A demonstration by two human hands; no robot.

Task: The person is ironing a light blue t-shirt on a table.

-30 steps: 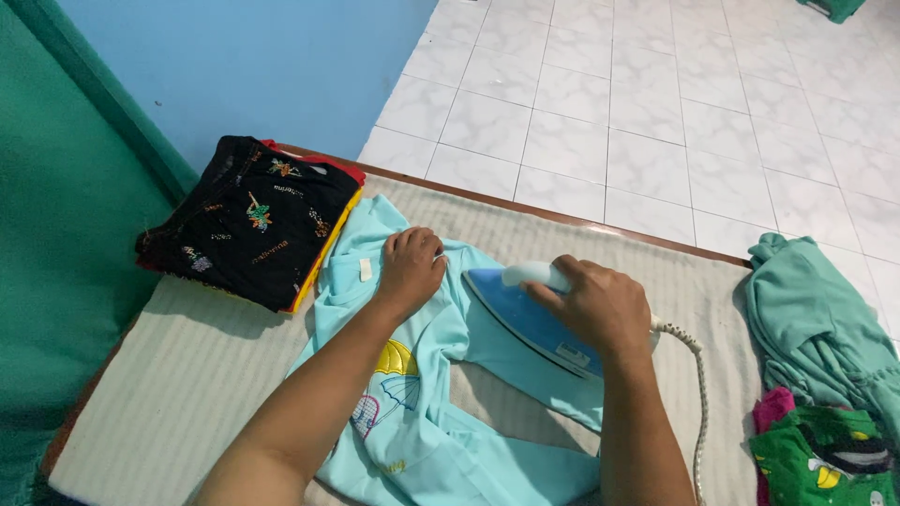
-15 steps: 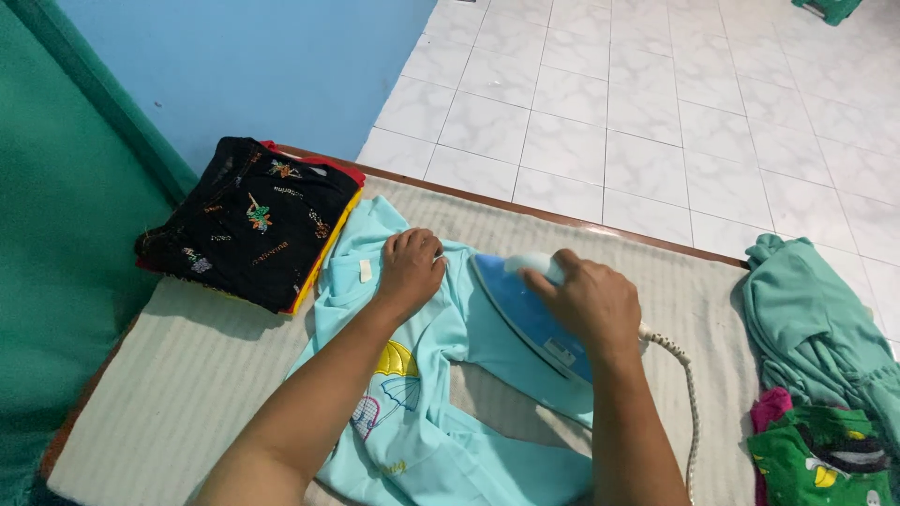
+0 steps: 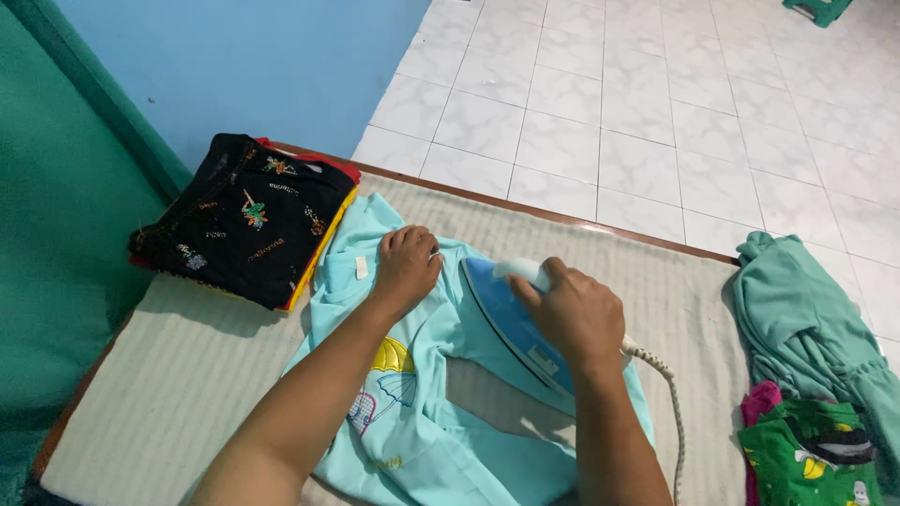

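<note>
Two hands down on one light blue shirt [image 3: 427, 422], spread flat across the cream ribbed mat [image 3: 169, 384]. Left hand [image 3: 408, 267] pressed palm-down near the collar, fingers spread loosely, pinning the cloth beside a small white tag [image 3: 362, 268]. Right hand [image 3: 574, 314] wrapped tight around the handle of a blue iron [image 3: 511, 314], soleplate flat on the shirt, tip aimed toward the left hand and just beside it. White cord [image 3: 667, 394] trailing off behind the wrist. Folded black patterned pile [image 3: 246, 217] resting at the far left corner, touching the shirt's edge. Heaped green clothes [image 3: 816, 347] waiting at the right edge, well apart. White floor tiles [image 3: 656, 112] beyond.
</note>
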